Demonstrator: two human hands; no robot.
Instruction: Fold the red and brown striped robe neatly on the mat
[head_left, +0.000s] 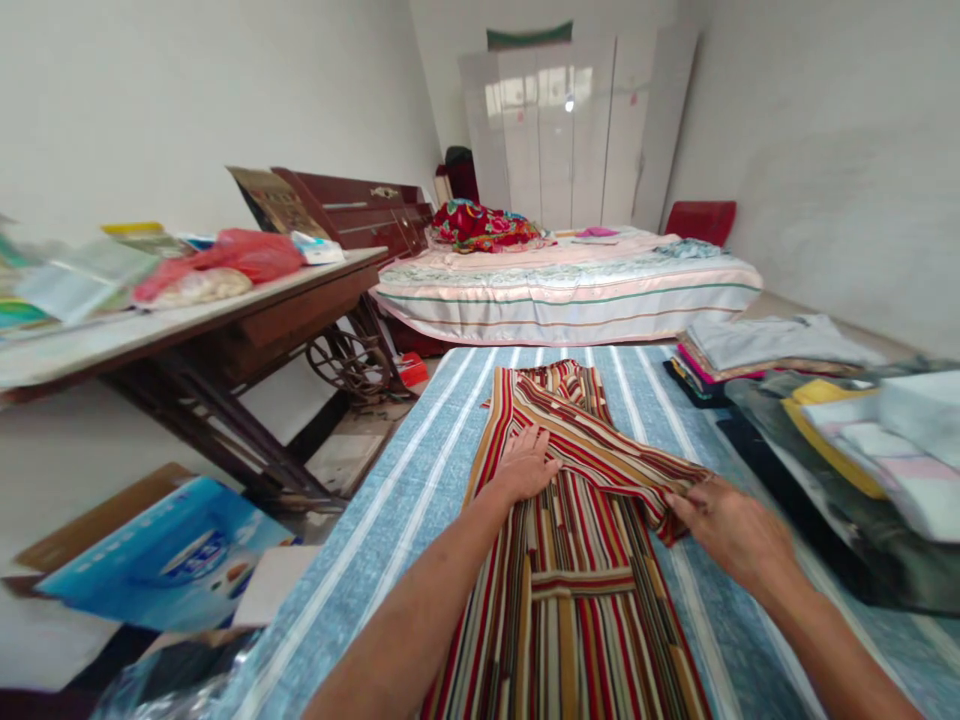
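A striped shirt (577, 540) in red, tan, black and cream lies spread on a blue bedsheet (405, 500) with white stripes. One sleeve crosses the upper part of the shirt toward the right. My left hand (527, 463) rests flat on the cloth near the shoulder, fingers stretched out. At the sleeve's cuff, my right hand (731, 525) pinches the fabric between thumb and fingers, just past the shirt's right side. The lower end of the garment runs out of view at the bottom.
Folded clothes (780, 345) are stacked on the right, with more garments (847, 470) nearer. On the left stands a sewing-machine table (300, 300) holding bags. Below it lies a blue box (180, 560). Another bed (570, 295) and a white wardrobe (555, 140) are behind.
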